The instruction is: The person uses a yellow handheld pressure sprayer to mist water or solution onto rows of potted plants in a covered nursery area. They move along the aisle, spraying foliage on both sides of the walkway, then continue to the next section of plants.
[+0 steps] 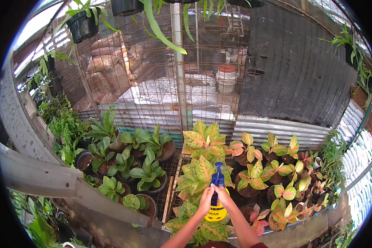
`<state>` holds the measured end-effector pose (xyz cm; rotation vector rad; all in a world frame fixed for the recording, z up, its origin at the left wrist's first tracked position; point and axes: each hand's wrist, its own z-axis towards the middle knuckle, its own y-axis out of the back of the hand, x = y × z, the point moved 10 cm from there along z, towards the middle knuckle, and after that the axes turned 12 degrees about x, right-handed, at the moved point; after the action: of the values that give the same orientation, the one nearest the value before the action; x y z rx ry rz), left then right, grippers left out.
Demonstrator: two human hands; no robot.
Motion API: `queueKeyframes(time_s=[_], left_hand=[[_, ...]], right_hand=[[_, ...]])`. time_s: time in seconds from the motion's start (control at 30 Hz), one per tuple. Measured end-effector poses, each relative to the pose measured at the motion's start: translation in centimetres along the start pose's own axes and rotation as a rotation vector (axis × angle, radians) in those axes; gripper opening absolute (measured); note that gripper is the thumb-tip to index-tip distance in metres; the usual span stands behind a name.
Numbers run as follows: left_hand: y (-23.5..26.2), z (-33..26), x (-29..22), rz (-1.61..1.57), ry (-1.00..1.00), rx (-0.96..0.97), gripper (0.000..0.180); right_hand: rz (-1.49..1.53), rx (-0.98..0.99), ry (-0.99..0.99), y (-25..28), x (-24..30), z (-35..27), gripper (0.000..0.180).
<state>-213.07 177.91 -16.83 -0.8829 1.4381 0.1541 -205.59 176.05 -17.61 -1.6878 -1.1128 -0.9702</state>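
A pump spray bottle with a yellow body [216, 213] and a blue top [218, 178] is held out in front of me. My left hand [205, 201] closes round its left side, just under the blue head. From the other side my right hand [223, 197] grips the same upper part, the fingertips of both hands close together. The blue plunger or nozzle end points away from me. Right below and around the bottle spread large yellow-green leaves with pink tints, an aglaonema plant [200, 173]. Parts of the bottle are hidden by my fingers.
Potted dark green plants [149, 171] crowd the left side. Several pots of pink and green foliage [252, 175] stand to the right. Behind are wire mesh [153, 62], corrugated metal sheet [285, 130] and black netting [297, 66]. Hanging pots [82, 25] line the top; a metal beam [37, 169] crosses lower left.
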Motion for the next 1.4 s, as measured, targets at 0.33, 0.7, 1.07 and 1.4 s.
queueKeyframes(time_s=[0.33,0.7,1.07,1.4], left_hand=[[-0.1,1.6,-10.1,-0.131,-0.264,-0.032,0.039],[1.4,1.5,-2.1,-0.018,-0.017,-0.081,0.042],[3.9,-0.4,-5.7,0.138,-0.088,-0.125,0.036],[5.2,-1.7,-9.5,0.131,-0.122,-0.004,0.043]], right_hand=[[-0.854,-0.195,0.082,-6.7,15.6,-2.3,0.059],[-1.178,-0.146,0.092,-2.7,10.1,-2.7,0.042],[-0.164,-0.35,0.844,-2.7,13.7,4.1,0.038],[0.21,0.47,0.556,-12.7,25.3,6.5,0.028]])
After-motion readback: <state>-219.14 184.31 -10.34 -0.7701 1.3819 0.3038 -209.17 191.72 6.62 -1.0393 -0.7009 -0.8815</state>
